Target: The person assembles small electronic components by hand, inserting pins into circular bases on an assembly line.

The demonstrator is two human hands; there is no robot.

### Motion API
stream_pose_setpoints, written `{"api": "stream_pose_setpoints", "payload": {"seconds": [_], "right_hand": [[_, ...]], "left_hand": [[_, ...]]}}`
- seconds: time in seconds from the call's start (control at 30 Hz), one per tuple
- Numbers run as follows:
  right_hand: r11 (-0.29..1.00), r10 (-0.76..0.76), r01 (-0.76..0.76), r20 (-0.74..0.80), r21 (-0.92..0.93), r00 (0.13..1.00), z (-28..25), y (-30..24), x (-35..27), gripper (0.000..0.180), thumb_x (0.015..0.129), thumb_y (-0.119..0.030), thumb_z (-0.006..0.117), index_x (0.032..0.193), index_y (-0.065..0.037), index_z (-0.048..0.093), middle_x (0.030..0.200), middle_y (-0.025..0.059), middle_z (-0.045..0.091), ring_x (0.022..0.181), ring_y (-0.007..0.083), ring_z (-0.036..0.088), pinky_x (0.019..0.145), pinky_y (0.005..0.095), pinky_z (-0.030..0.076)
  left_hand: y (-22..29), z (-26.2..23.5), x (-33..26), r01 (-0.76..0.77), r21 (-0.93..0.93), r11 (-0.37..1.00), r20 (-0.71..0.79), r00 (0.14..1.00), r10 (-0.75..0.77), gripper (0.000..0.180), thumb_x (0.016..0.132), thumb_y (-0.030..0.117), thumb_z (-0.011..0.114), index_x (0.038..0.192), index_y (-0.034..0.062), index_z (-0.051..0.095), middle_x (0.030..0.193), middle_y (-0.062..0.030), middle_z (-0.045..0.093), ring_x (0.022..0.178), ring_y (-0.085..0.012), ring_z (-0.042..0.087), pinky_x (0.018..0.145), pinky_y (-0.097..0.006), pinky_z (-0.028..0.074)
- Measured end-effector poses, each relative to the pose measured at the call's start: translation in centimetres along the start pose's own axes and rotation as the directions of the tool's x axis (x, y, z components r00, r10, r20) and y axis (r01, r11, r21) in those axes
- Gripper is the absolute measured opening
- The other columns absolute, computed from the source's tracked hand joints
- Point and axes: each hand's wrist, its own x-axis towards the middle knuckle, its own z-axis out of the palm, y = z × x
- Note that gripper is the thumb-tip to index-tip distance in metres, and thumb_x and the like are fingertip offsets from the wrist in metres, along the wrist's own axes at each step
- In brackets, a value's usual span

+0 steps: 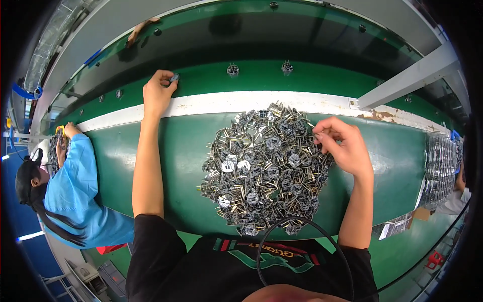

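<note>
A large heap of small round black parts with metal pins, which look like plug inserts, lies on the green worktable in front of me. Over the green conveyor belt at the far left, my left hand pinches one such round pinned part between thumb and fingertips. My right hand is at the right edge of the heap, thumb and forefinger closed together at the pins there. Whatever those fingertips grip is too small and covered to name.
More pinned parts sit spaced along the belt. A white rail divides belt from table. A grey slanted post rises at right, near stacked clear trays. A co-worker in blue works at left; another person's hand reaches over the far side.
</note>
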Motion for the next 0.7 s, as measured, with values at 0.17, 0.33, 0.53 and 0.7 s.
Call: {"api": "stream_pose_setpoints", "payload": {"seconds": [0.17, 0.33, 0.53, 0.7], "right_hand": [[0.999, -0.048, 0.047, -0.086, -0.022, 0.995, 1.8, -1.1, -0.5, 0.016, 0.082, -0.004, 0.076, 0.098, -0.004, 0.072, 0.078, 0.0043, 0.067, 0.061, 0.009, 0.059, 0.054, 0.0237, 0.045], [0.909, -0.417, 0.392, -0.304, -0.142, 0.856, 5.1, -2.9, -0.5, 0.023, 0.073, 0.003, 0.08, 0.094, -0.003, 0.076, 0.084, 0.0056, 0.064, 0.069, 0.0127, 0.06, 0.056, 0.0255, 0.046], [0.842, -0.538, 0.474, -0.369, -0.255, 0.758, 6.6, -4.0, -1.0, 0.018, 0.076, 0.005, 0.076, 0.092, -0.001, 0.071, 0.084, 0.0079, 0.064, 0.065, 0.0184, 0.061, 0.055, 0.0288, 0.048], [0.824, -0.558, 0.474, -0.297, -0.312, 0.775, 5.8, -4.0, -0.8, 0.018, 0.074, 0.004, 0.075, 0.09, -0.001, 0.069, 0.083, 0.0078, 0.062, 0.067, 0.0222, 0.062, 0.056, 0.0317, 0.049]], "left_hand": [[8.7, 0.0, -4.8, 0.087, -0.631, 0.771, 0.156, 0.988, 0.017, 0.04, 0.08, -0.005, 0.068, 0.12, -0.0019, 0.067, 0.1, -0.0081, 0.069, 0.086, -0.0096, 0.065, 0.079, -0.023, 0.053], [16.7, -0.2, -11.2, 0.287, -0.779, 0.557, 0.438, 0.885, 0.157, 0.044, 0.079, -0.012, 0.07, 0.122, -0.002, 0.066, 0.101, -0.0079, 0.065, 0.084, -0.0099, 0.065, 0.077, -0.022, 0.054], [19.2, 1.0, -13.8, 0.433, -0.785, 0.442, 0.564, 0.794, 0.225, 0.044, 0.08, -0.012, 0.071, 0.123, -0.0036, 0.065, 0.103, -0.008, 0.06, 0.085, -0.0122, 0.066, 0.079, -0.022, 0.056], [18.8, 1.5, -14.0, 0.417, -0.82, 0.393, 0.546, 0.775, 0.319, 0.043, 0.082, -0.016, 0.067, 0.124, -0.0089, 0.062, 0.106, -0.0083, 0.059, 0.09, -0.013, 0.064, 0.081, -0.023, 0.054]]}}
